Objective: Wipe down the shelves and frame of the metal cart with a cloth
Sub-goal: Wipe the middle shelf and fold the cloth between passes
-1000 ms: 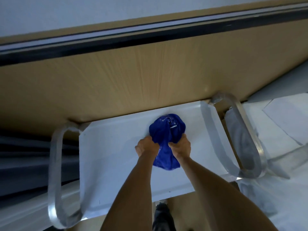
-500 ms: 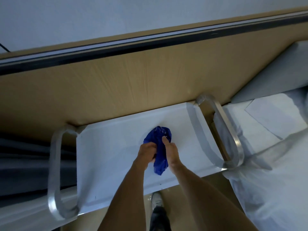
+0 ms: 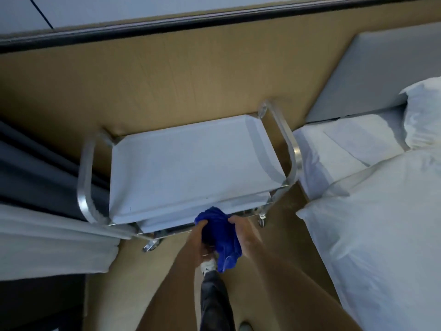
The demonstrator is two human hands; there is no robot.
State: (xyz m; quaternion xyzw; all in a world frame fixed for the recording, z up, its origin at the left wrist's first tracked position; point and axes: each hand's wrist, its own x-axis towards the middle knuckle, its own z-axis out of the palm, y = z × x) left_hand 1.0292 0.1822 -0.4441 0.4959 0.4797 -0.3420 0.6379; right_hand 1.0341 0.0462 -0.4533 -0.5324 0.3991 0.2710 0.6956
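Observation:
A metal cart stands against the wood wall, its top shelf (image 3: 191, 163) pale and bare, with a looped handle (image 3: 84, 177) on the left and another handle (image 3: 290, 149) on the right. A lower shelf (image 3: 181, 222) shows under the front edge. A bunched blue cloth (image 3: 220, 231) hangs just in front of the cart's front edge. My left hand (image 3: 199, 237) grips its left side and my right hand (image 3: 242, 229) grips its right side.
A bed with white duvet (image 3: 372, 235) and pillow (image 3: 424, 113) stands close on the right. White bedding (image 3: 47, 240) and a dark curtain (image 3: 35, 168) lie to the left. The cart's caster wheels (image 3: 151, 246) rest on the wood floor. My shoe (image 3: 210, 265) is below the cloth.
Both hands have drawn the blue cloth back from the middle of the top shelf to the cart's front edge. The view has pulled back, showing the whole cart and the bed.

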